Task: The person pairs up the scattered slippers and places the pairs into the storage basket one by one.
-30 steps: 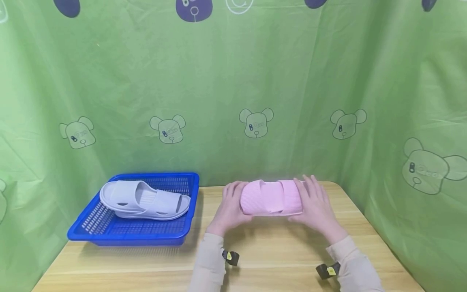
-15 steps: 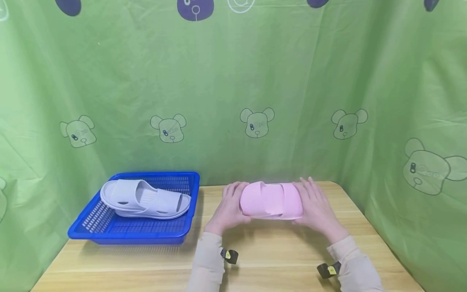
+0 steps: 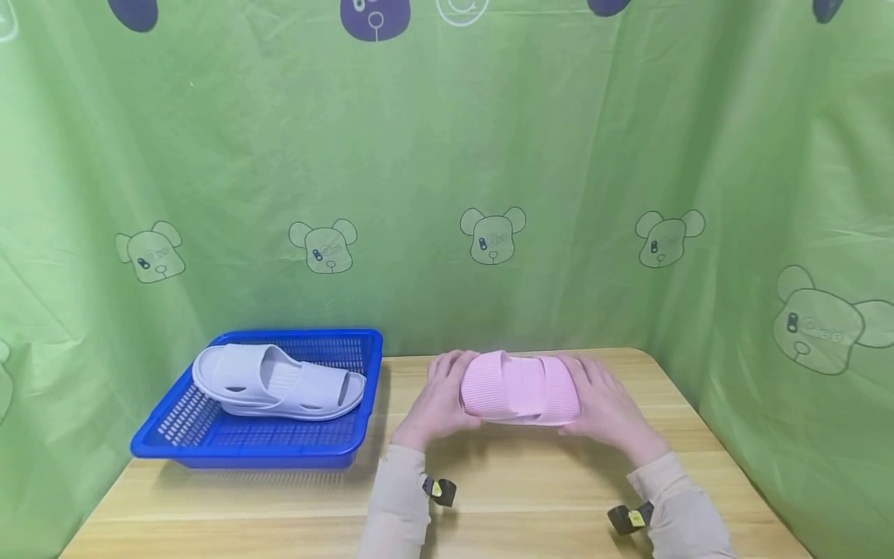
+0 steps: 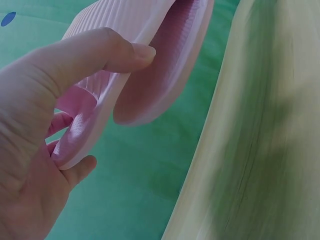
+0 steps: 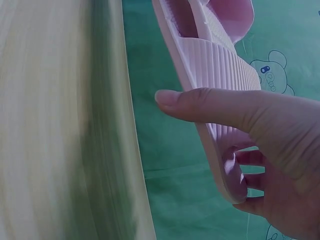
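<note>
A pair of pink slippers [image 3: 527, 386] with ribbed straps is nested together and held off the table between both hands. My left hand [image 3: 438, 397] grips the left end. In the left wrist view its thumb lies on the edge of a ribbed strap [image 4: 111, 30], with other fingers behind the toe. On the right end is my right hand [image 3: 606, 404]. The right wrist view shows its thumb across the ribbed strap [image 5: 215, 65] and several fingers around the far side of the sole. Parts of both hands' fingers are hidden behind the slippers.
Left on the wooden table [image 3: 517, 497] stands a blue plastic basket [image 3: 261, 451]. A pair of pale grey slippers [image 3: 246, 373] lies in it, stacked one against the other. A green curtain [image 3: 412, 303] with bear prints encloses the table's back and sides.
The pink slippers have come down slightly and tilted a little. My right hand's fingers have moved lower and farther behind the right end. The basket with the grey slippers stays put.
</note>
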Tool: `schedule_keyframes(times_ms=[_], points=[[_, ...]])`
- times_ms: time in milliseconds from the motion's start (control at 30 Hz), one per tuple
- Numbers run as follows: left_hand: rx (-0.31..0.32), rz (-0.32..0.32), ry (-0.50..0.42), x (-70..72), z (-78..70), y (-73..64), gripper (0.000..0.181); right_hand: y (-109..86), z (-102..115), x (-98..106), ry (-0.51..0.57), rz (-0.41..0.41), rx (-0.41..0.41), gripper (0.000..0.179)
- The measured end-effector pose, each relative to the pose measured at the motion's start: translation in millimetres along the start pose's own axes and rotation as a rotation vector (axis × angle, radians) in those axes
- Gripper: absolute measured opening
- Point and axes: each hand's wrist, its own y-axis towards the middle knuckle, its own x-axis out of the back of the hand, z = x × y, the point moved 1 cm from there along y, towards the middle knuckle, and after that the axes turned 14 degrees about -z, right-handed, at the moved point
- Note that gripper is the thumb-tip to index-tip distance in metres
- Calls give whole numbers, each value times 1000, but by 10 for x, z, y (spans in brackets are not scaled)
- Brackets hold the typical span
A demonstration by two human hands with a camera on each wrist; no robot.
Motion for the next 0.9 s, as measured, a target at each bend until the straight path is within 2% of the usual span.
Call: schedule_keyframes(times_ms=[567, 900], points=[[-36, 7, 56, -36, -5, 11, 108, 12, 55, -36, -28, -68, 60, 119], [-55, 11, 71, -75, -10, 12, 110, 2, 99, -59, -27, -49, 49, 119]])
